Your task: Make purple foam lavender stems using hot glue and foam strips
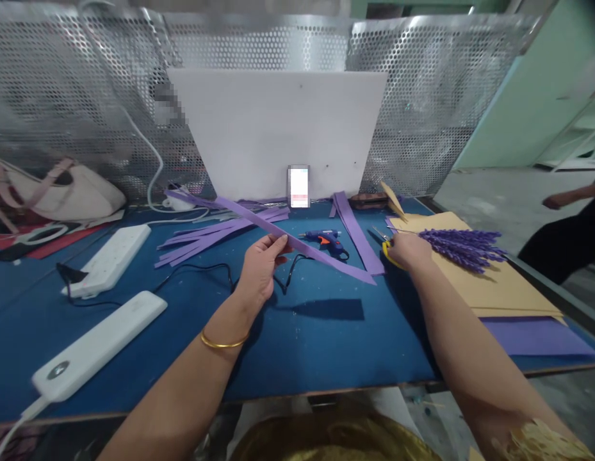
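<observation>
My left hand (pixel 266 262) pinches a long purple strip (pixel 321 256) above the blue table. The strip slants from upper left down to a pointed right end. At the right, my right hand (pixel 410 250) is closed on scissors (pixel 388 251) with yellow handles, their blades pointing away to the upper left. Between the hands lies a blue hot glue gun (pixel 326 238) with an orange trigger. Beside it rests a wider purple strip (pixel 357 234). More purple strips (pixel 201 240) lie in a loose pile left of my left hand.
Purple lavender sprigs (pixel 463 248) lie on tan sheets (pixel 508 288) at the right, over purple sheets (pixel 542 336). A white power strip (pixel 112 259) and a long white device (pixel 100 346) sit left, with cords. A lit phone (pixel 299 186) leans against a white board (pixel 282 128). Another person's arm (pixel 573 195) shows far right.
</observation>
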Action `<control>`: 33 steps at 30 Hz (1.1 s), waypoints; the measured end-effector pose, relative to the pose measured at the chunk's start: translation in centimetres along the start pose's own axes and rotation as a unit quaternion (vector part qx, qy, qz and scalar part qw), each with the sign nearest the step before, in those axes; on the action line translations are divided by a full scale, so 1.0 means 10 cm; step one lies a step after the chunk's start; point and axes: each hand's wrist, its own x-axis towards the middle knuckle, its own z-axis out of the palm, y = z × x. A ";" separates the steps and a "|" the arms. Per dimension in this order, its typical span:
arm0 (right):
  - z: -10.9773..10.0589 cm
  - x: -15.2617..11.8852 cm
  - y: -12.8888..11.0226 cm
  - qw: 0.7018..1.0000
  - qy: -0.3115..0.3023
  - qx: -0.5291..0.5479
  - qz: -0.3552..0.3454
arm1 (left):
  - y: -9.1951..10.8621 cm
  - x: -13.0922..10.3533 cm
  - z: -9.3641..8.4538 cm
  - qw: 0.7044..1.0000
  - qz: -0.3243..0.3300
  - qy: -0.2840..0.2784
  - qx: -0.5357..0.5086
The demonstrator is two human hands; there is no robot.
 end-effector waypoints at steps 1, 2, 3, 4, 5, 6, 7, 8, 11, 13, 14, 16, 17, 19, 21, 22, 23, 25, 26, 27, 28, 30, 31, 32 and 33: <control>0.00 0.00 0.00 1.000 -0.011 -0.008 -0.004 | 0.00 0.00 0.00 1.000 0.002 0.003 0.001; 0.00 0.00 0.00 1.000 -0.020 -0.015 -0.007 | 0.00 0.00 0.01 1.000 0.004 0.006 0.003; -0.01 0.00 0.00 0.999 -0.026 -0.023 -0.011 | 0.00 -0.01 0.01 1.000 0.004 0.008 0.004; -0.02 0.00 0.00 0.999 -0.027 -0.029 -0.016 | 0.00 -0.01 0.01 1.000 0.004 0.010 0.005; -0.04 0.00 0.01 0.999 -0.025 -0.033 -0.019 | 0.00 -0.01 0.02 1.000 0.004 0.012 0.005; -0.06 0.00 0.01 0.999 -0.016 -0.033 -0.022 | 0.00 -0.01 0.02 1.000 0.004 0.013 0.004; -0.09 -0.01 0.00 0.999 0.003 -0.025 -0.022 | 0.00 -0.01 0.02 1.000 0.004 0.014 0.004; -0.12 -0.03 -0.02 0.999 0.034 -0.005 -0.025 | 0.00 -0.01 0.02 1.000 0.005 0.015 0.005; -0.22 -0.18 -0.19 0.967 0.166 0.167 -0.094 | -0.01 -0.01 0.01 1.000 0.018 0.016 0.015; -0.26 -0.36 -0.38 0.889 0.190 0.364 -0.204 | -0.02 -0.01 0.01 0.999 0.030 0.018 0.024; -0.28 -0.46 -0.48 0.842 0.165 0.439 -0.266 | -0.03 -0.01 0.02 0.999 0.034 0.019 0.027; -0.27 -0.67 -0.67 0.780 0.109 0.502 -0.357 | -0.04 -0.02 0.03 0.998 0.041 0.019 0.033; -0.25 -0.75 -0.74 0.776 0.088 0.496 -0.379 | -0.05 -0.03 0.04 0.998 0.043 0.019 0.035; -0.20 -0.87 -0.85 0.790 0.092 0.458 -0.397 | -0.07 -0.04 0.06 0.998 0.045 0.016 0.036; -0.14 -0.90 -0.91 0.805 0.094 0.440 -0.386 | -0.09 -0.05 0.07 0.999 0.040 0.012 0.031; -0.11 -0.90 -0.92 0.809 0.092 0.443 -0.376 | -0.10 -0.05 0.08 0.999 0.036 0.010 0.028; -0.09 -0.89 -0.93 0.810 0.090 0.453 -0.362 | -0.11 -0.06 0.08 0.999 0.031 0.009 0.025; -0.06 -0.86 -0.95 0.806 0.088 0.477 -0.338 | -0.13 -0.06 0.08 1.000 0.022 0.008 0.020; -0.05 -0.84 -0.95 0.803 0.086 0.490 -0.329 | -0.13 -0.06 0.08 1.000 0.019 0.007 0.018; -0.05 -0.84 -0.96 0.798 0.085 0.503 -0.320 | -0.13 -0.06 0.08 1.000 0.016 0.007 0.016; -0.05 -0.83 -0.96 0.794 0.081 0.516 -0.312 | -0.13 -0.06 0.08 1.000 0.012 0.006 0.014; -0.05 -0.83 -0.96 0.787 0.071 0.532 -0.303 | -0.13 -0.07 0.09 1.000 0.006 0.004 0.009; -0.05 -0.83 -0.96 0.789 0.067 0.531 -0.301 | -0.13 -0.07 0.09 1.000 0.004 0.006 0.008; -0.05 -0.83 -0.96 0.793 0.064 0.526 -0.301 | -0.12 -0.07 0.09 1.000 0.003 0.008 0.007; -0.05 -0.83 -0.96 0.797 0.064 0.518 -0.304 | -0.12 -0.07 0.09 1.000 0.003 0.011 0.007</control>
